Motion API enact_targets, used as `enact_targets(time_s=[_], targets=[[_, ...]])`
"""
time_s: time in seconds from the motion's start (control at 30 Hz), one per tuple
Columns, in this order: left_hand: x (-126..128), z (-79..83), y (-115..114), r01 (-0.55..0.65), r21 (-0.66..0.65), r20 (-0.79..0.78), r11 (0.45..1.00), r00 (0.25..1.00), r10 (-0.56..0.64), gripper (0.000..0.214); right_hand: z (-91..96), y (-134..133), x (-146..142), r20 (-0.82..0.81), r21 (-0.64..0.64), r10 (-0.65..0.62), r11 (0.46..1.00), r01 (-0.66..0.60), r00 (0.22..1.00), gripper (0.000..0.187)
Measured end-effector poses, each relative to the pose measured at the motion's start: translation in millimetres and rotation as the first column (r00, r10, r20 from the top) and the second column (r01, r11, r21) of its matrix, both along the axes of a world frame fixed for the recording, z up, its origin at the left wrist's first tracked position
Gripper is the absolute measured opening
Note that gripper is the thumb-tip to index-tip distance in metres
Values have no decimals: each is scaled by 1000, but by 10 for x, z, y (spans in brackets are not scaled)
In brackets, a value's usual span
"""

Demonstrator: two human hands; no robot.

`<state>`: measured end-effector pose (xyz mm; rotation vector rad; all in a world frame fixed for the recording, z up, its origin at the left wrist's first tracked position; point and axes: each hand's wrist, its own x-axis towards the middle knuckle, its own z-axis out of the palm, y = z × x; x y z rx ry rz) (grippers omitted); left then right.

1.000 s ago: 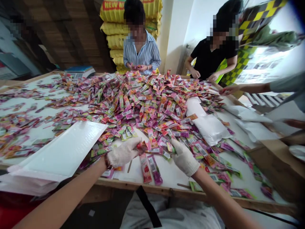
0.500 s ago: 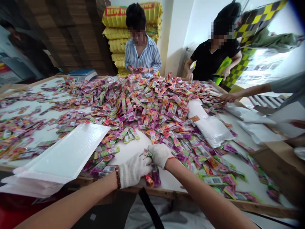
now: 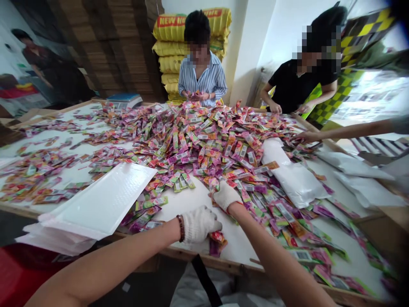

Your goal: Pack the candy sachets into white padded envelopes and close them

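My left hand (image 3: 202, 225), in a white knit glove, is closed around a few small printed packets (image 3: 217, 244); red and purple ends stick out below its fingers, near the table's front edge. Ahead and to the right, my right hand (image 3: 227, 197), gloved too, reaches the near edge of the heap of packets (image 3: 204, 140). Its fingers are bent around a pinkish packet (image 3: 214, 184), partly hidden by the glove. Between the hands and the heap shows bare white tabletop (image 3: 185, 202). Many packets are narrow, with pink, green, purple and orange print and barcodes.
A stack of white bubble mailers (image 3: 108, 200) overhangs the front edge at left. Filled white pouches (image 3: 300, 183) lie on the right, near a cardboard box (image 3: 383, 234). Across the table stand a person in a striped shirt (image 3: 203, 79) and one in black (image 3: 300, 85). Another person's arm (image 3: 351, 129) reaches in from the right.
My right hand has moved away from my left hand, forward to the heap. My left hand stays near the front edge with its packets. The view has shifted slightly left.
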<state>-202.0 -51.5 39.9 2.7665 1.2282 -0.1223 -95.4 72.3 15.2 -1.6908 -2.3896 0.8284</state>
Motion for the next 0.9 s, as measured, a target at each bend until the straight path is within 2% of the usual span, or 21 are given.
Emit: enact_targets(time_s=[0.1, 0.17, 0.23, 0.33, 0.4, 0.47, 0.53, 0.63, 0.7, 0.77, 0.9], targets=[[-1, -46, -22, 55, 39, 13, 998, 998, -55, 14, -128, -31, -12, -31, 43, 68, 997, -66, 997, 22], [-38, -75, -92, 59, 39, 63, 997, 996, -62, 17, -121, -8, 103, -170, 18, 100, 995, -99, 980, 17], [-109, -89, -157, -23, -10, 155, 1000, 988, 25, 13, -51, 62, 304, -371, -28, 77, 995, -94, 925, 18], [-223, -69, -154, -257, -80, 309, 963, 912, 269, 9, 93, 184, 675, -580, -43, -35, 999, 13, 814, 29], [-232, -53, -60, -317, -83, 377, 945, 867, 324, 14, 157, 212, 882, -536, -16, -58, 998, 59, 842, 36], [-146, -68, 92, -264, -66, 390, 962, 881, 268, 18, 170, 172, 1006, -374, 9, 4, 1000, 0, 928, 39], [8, -121, 270, -191, -27, 330, 981, 925, 189, 17, 138, 81, 1054, -108, 7, 77, 997, -77, 991, 34], [216, -217, 485, -177, 34, 167, 984, 971, 169, 18, 71, -72, 1093, 188, -19, 103, 995, -102, 977, 25], [265, -249, 537, -184, 58, 90, 981, 980, 178, 18, 61, -141, 1159, 208, -14, 122, 992, -122, 971, 24], [250, -259, 503, -151, 96, 62, 984, 987, 145, 17, 91, -165, 1242, 145, 33, 175, 983, -182, 974, 22], [185, -324, 300, -105, 184, 46, 977, 994, 98, 14, 169, -67, 1213, -47, 256, 329, 917, -308, 943, 15]])
